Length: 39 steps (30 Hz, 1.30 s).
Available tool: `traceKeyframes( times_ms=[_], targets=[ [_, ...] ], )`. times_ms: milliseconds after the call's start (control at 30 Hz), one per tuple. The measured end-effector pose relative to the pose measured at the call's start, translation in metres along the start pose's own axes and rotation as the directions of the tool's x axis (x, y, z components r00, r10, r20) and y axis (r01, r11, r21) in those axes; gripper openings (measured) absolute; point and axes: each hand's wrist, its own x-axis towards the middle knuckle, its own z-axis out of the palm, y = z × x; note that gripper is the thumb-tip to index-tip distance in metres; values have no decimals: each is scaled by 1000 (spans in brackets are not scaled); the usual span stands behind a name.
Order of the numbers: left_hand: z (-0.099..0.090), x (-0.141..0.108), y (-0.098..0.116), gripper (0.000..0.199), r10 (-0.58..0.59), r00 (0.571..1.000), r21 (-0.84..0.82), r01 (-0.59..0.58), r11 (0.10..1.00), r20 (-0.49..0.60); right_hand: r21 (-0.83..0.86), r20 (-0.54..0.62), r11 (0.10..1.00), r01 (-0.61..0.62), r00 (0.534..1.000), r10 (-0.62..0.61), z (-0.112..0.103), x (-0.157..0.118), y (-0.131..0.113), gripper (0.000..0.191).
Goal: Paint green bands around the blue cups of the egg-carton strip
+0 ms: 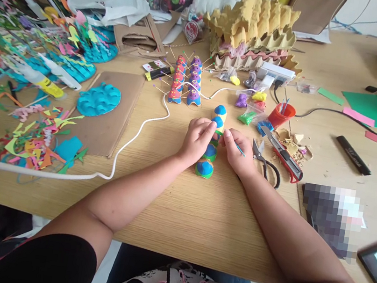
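A strip of egg-carton cups (204, 168), covered in blue and green with yellow towards its far end, lies lengthwise on the table in front of me. My left hand (196, 141) is closed at its left side, thumb and fingers pinching near the middle cups. On the other side my right hand (238, 153) is closed around a thin blue stick (240, 149), its fingertips close to the strip. What lies right between the fingertips is too small to make out. Farther back stand a red and blue cup strip (178, 79) and a purple and blue one (195, 81), with pins stuck in them.
Scissors (266, 162), a utility knife (283, 153) and an orange cup (280, 115) lie right of my hands. A white cable (141, 127) crosses the left side, near a blue carton piece (99, 99) and paper scraps (38, 138). Egg trays (255, 26) are stacked behind.
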Motion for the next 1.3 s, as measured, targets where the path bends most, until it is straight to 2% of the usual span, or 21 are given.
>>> traceKeyframes(
  times_ms=[200, 300, 467, 633, 767, 933, 1067, 1300],
  targets=[
    [4, -2, -6, 55, 21, 999, -25, -21, 999, -29, 32, -60, 999, -20, 998, 22, -2, 1, 1, 60],
    [5, -2, -9, 50, 39, 998, -15, -40, 999, -45, 78, -57, 995, -62, 996, 66, -2, 1, 0, 59],
    [4, -2, -12, 30, 63, 997, 0, -63, 998, -39, 118, -48, 989, -83, 995, 90, -1, 2, 2, 48],
    [2, -1, -13, 16, 4, 1000, -69, -5, 998, -14, 179, -56, 979, -102, 992, 113, -1, 1, 3, 49],
    [1, -1, -13, 8, -20, 1000, -121, 21, 992, 10, 148, -63, 986, -79, 994, 89, -1, 1, 4, 47],
    [1, -1, -15, 7, -53, 998, -129, 57, 990, 31, 118, -74, 989, -90, 992, 99, -1, 2, 6, 48],
    [1, -1, -16, 9, -40, 999, -108, 43, 993, 35, 84, -51, 993, -79, 995, 84, -1, 2, 3, 46],
    [3, -2, -14, 35, 2, 1000, -60, -1, 998, 3, 64, 8, 994, -91, 996, 91, -2, 1, -4, 60]
  ],
)
